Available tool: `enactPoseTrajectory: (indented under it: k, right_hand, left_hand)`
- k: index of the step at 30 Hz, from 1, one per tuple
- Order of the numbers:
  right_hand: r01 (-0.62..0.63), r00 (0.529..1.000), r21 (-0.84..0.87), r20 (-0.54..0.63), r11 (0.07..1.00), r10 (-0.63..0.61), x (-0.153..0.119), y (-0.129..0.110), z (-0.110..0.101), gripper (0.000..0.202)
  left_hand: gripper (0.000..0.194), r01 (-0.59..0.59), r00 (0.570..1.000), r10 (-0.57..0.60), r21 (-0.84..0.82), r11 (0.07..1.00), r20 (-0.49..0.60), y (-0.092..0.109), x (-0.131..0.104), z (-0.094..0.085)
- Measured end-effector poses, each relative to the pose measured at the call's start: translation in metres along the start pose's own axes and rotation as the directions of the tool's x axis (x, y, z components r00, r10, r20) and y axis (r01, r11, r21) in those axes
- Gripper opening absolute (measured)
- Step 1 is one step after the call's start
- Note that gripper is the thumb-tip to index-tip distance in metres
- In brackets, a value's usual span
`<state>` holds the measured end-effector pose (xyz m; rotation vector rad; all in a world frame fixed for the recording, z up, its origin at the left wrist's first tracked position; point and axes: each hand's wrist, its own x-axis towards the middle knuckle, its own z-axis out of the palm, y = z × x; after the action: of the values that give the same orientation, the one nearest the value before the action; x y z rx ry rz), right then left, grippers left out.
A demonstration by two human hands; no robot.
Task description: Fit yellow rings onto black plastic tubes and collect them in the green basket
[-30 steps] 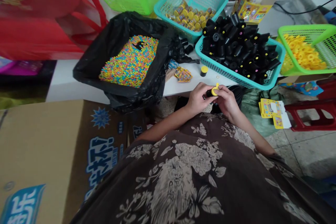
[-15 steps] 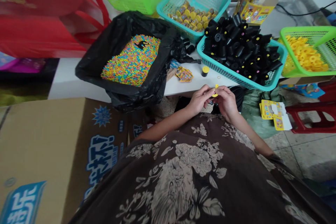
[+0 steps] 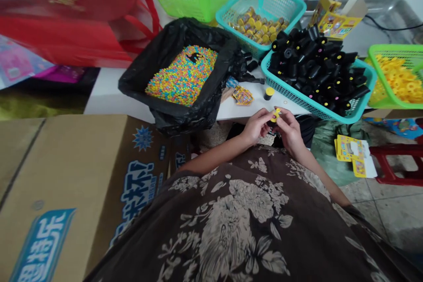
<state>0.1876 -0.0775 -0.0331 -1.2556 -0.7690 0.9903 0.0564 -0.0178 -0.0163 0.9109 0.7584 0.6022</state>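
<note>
My left hand (image 3: 255, 127) and my right hand (image 3: 290, 130) meet just in front of the table edge, fingers closed. Between their fingertips is a small black plastic piece with a yellow ring-shaped part (image 3: 274, 117) on top; a pink dot shows in its middle. The fingers hide much of it. Beyond the hands, a black cylinder with a yellow top (image 3: 269, 94) stands upright on the white table. To its right, a teal basket (image 3: 307, 105) is heaped with black plastic pieces (image 3: 307, 64), some showing yellow or pink dots.
A black plastic bag (image 3: 135, 77) holds many coloured candy-like beads (image 3: 185, 75). Behind it are a teal basket of yellow-topped tubes (image 3: 259, 26) and a green basket (image 3: 205, 2). Yellow pieces (image 3: 401, 81) fill another green basket at right. A large carton (image 3: 66, 163) stands at left.
The view has shifted, so the scene sits further right and slightly lower. The hands stay together; the yellow part has turned and now shows its top with a pink centre.
</note>
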Motion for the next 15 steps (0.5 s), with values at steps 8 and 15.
enactPoseTrajectory:
  k: [8, 15]
  right_hand:
    - [0.47, 0.873, -0.463, 0.117, 0.751, -0.474, -0.002, -0.008, 0.003, 0.017]
    - [0.64, 0.743, -0.563, 0.278, 0.523, -0.609, -0.002, 0.005, 0.003, 0.011]
  left_hand:
    - [0.054, 0.006, 1.0, -0.006, -0.08, 0.997, 0.001, 0.002, 0.0, -0.004]
    - [0.059, -0.016, 0.999, 0.015, -0.048, 0.999, -0.031, -0.003, -0.003, -0.003]
